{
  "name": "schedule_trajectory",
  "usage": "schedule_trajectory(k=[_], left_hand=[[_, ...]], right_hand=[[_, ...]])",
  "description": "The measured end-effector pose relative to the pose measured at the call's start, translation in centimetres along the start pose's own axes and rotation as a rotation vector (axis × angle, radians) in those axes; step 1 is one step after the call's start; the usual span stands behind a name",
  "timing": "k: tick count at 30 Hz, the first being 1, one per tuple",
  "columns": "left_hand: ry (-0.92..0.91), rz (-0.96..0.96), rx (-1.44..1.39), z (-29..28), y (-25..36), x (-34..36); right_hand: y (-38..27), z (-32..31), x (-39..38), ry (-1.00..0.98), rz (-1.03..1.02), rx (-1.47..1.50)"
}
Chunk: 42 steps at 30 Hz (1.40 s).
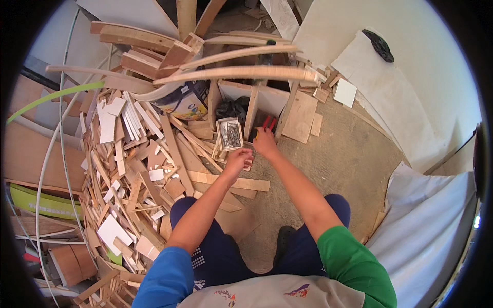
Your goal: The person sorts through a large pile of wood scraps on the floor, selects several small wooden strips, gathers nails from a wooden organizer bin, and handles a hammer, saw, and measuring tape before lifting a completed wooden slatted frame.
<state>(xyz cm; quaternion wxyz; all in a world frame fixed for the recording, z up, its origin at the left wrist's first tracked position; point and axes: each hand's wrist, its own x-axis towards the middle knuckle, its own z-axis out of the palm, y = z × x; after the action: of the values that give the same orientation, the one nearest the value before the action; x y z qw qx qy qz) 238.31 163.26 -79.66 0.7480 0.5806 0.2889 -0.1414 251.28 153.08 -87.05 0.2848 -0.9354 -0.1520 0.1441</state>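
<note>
1. Right hand (pixel 265 142) is stretched forward, its grip narrow, fingers curled at a red-handled tool (pixel 268 122) just ahead of it; whether the grip actually closes on the tool, I cannot tell.
2. Left hand (pixel 238 160) sits just behind and to the left of the right one, fingers bent inward, grip narrow; something small and pale pink shows at the fingertips, too small to name.
3. Straight ahead of the left grip, close by, lies an open box of nails (pixel 229 134), tilted on the scrap wood.
4. Beyond the right grip stands a white wooden frame (pixel 251 97) with a black bag (pixel 232 109) tucked inside it, the red-handled tool resting at its foot.
5. Left of both grips, a big heap of wood offcuts (pixel 133 169) spreads across the floor (pixel 334 154): strips, laths, small white pieces.
6. Under the left grip, a flat plank (pixel 226 179) lies crosswise on the floor.
7. Right of the right grip, a plywood sheet (pixel 299 117) rests against the frame, bare floor beyond it.
8. Behind the grips, dark blue knees show the person crouching.
</note>
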Motion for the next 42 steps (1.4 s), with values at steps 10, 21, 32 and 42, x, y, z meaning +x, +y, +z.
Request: schedule_trajectory(k=[10, 21, 32, 42], left_hand=[[0.055, 0.148, 0.193, -2.5, -1.7, 1.5], [0.086, 0.221, 0.194, -3.9, -1.2, 1.3], [-0.098, 0.108, -0.104, -2.7, -3.2, 3.5], [0.091, 0.009, 0.030, -2.4, -4.1, 3.4]], right_hand=[[0.8, 3.7, 1.9, -0.019, 0.096, -0.268], [-1.4, 3.7, -1.7, 0.269, 0.030, 0.011], [-6.6, 3.8, -11.0, 0.428, -0.055, 0.808], [-1.2, 4.5, -6.8, 0.451, -0.107, 0.407]])
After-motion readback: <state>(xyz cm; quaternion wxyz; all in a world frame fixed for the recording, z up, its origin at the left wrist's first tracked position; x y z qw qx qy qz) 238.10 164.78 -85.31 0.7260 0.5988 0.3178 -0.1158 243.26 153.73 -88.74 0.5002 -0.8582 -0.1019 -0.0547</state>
